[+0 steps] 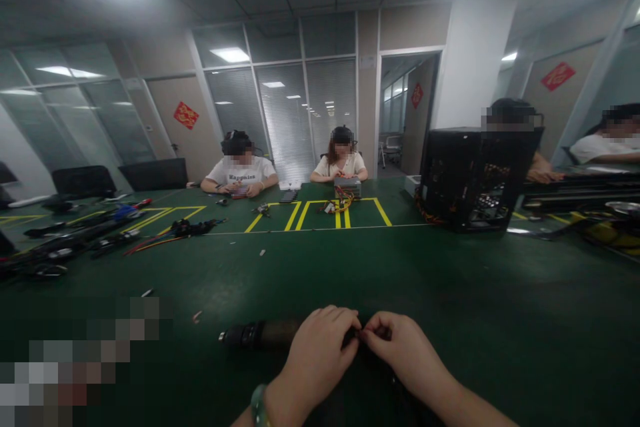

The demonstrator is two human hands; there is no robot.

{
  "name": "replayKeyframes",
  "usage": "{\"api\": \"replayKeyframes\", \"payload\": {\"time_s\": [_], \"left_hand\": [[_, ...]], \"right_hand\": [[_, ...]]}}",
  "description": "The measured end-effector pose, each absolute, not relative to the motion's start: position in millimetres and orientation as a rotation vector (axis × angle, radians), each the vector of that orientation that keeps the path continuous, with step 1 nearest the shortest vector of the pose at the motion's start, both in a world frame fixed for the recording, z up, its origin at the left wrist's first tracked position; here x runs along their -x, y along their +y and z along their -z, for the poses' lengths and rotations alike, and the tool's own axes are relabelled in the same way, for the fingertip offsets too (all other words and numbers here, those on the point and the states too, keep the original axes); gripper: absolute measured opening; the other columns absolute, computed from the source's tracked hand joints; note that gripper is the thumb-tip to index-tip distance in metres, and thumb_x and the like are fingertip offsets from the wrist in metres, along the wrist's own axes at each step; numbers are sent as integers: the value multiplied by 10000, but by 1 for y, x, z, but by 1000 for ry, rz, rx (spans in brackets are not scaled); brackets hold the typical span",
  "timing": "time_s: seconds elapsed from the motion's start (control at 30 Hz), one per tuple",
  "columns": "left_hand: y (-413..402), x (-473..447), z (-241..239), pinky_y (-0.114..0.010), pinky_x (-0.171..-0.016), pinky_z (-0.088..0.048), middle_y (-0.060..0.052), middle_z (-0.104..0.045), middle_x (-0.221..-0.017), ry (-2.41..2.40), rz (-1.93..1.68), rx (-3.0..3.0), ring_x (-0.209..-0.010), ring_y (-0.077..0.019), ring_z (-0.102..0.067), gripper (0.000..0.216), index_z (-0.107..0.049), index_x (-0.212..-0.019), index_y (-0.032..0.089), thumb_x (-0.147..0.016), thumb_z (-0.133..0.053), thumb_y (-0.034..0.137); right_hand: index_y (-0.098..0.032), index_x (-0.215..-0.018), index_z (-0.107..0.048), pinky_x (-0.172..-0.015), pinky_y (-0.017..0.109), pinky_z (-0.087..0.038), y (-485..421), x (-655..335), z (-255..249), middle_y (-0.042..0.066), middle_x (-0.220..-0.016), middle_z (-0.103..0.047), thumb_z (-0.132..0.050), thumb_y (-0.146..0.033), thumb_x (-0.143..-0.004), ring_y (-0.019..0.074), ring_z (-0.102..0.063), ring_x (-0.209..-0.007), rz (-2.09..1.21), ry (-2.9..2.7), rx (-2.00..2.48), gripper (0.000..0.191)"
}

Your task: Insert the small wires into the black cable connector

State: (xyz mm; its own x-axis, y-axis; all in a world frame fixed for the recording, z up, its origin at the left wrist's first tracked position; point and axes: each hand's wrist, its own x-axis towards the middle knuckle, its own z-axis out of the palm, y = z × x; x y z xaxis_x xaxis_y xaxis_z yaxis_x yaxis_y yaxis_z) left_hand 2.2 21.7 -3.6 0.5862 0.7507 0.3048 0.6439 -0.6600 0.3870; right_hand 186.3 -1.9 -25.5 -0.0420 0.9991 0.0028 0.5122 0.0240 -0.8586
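The left hand closes over the dark cable bundle on the desk, apparently steadying it. The right hand pinches the bundle's right end.

Near edge of desk, centre: left hand and right hand side by side, fingertips meeting. A tool lies on the desk under the left hand, sticking out to its left. Far left: cables along the desk. Far side: two people seated, a box on the desk before the right one. A computer case stands on the desk to their right.
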Motion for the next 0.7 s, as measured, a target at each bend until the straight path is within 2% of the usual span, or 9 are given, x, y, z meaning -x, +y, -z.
{"api": "replayKeyframes", "payload": {"time_s": [0.37, 0.7], "left_hand": [[25, -2, -1, -309, -798, -389, 35, -627, -942, 1131, -606, -2620, -903, -179, -546, 117, -590, -897, 245, -838, -600, 145], [24, -1, 1, -329, -856, -407, 16, -637, -978, 1110, -621, -2626, -938, -194, -556, 105, -606, -902, 241, -842, -595, 155]], "right_hand": [[-220, -800, -704, -564, 209, -378, -1, -190, 25, -18, -745, -693, -604, -332, -851, 147, -627, -681, -913, -1691, 1528, 158], [-219, -817, -699, -626, 212, -389, -5, -192, 20, -16, -788, -694, -597, -297, -852, 153, -631, -739, -893, -1753, 1487, 133]]}}
